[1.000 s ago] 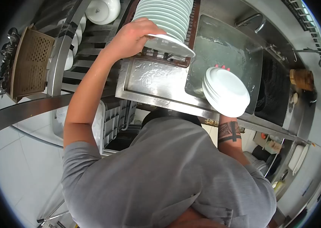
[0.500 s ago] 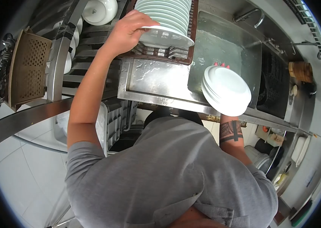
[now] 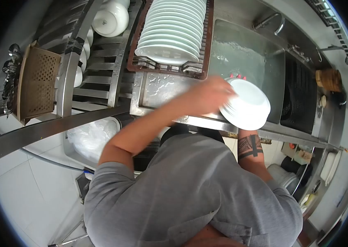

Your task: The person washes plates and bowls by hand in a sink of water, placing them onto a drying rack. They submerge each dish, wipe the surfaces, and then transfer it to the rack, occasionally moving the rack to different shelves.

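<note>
A small stack of white plates (image 3: 248,103) rests on my right hand (image 3: 238,77), which supports it from beneath. Only the red-nailed fingertips show past the far rim. My left hand (image 3: 215,94), blurred by motion, is at the left edge of this stack; whether it grips a plate is unclear. Beyond it, a brown rack (image 3: 130,59) holds a long row of white plates (image 3: 170,39) standing on edge. The held stack is over the near edge of a sink (image 3: 283,78) with water in it.
A metal slatted shelf (image 3: 100,74) with white bowls (image 3: 110,20) lies left of the rack. Further left hangs a perforated brown basket (image 3: 40,82) beside cutlery. A faucet (image 3: 281,24) stands behind the sink, and a wooden container (image 3: 328,80) sits at the right.
My left hand has moved right from the rack to the held stack. The plate it held is now in the rack's front row position. My right hand has barely moved.
</note>
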Demonstrator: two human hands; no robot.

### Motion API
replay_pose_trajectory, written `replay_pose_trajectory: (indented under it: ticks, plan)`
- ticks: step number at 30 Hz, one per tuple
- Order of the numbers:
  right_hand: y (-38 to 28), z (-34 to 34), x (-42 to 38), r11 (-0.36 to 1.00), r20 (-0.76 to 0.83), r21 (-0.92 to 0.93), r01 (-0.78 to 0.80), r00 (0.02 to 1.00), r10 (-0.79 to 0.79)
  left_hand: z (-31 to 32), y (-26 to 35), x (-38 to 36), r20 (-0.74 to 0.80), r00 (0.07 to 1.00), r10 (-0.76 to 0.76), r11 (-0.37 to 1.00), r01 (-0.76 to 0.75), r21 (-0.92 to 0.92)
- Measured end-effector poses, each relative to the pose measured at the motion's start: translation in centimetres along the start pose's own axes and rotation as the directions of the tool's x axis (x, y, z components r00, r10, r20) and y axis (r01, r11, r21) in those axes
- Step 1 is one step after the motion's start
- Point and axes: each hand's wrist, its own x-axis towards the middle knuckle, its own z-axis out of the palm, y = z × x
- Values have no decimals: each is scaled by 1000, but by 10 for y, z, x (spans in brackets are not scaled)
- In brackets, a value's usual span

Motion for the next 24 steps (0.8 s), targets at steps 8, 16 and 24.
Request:
replay_pose_trajectory:
  ticks: [8, 16, 24]
  plan:
    - [-7, 7, 11, 997, 28, 34, -66, 998, 65, 78, 16, 50, 242, 970, 35, 972, -90, 218]
    - [-15, 12, 15, 990, 30, 55, -131, 991, 130, 77, 22, 74, 255, 966, 42, 891, -151, 428]
    - [-15, 16, 13, 976, 14, 67, -205, 979, 205, 64, 5, 89, 34, 995, -93, 871, 65, 487]
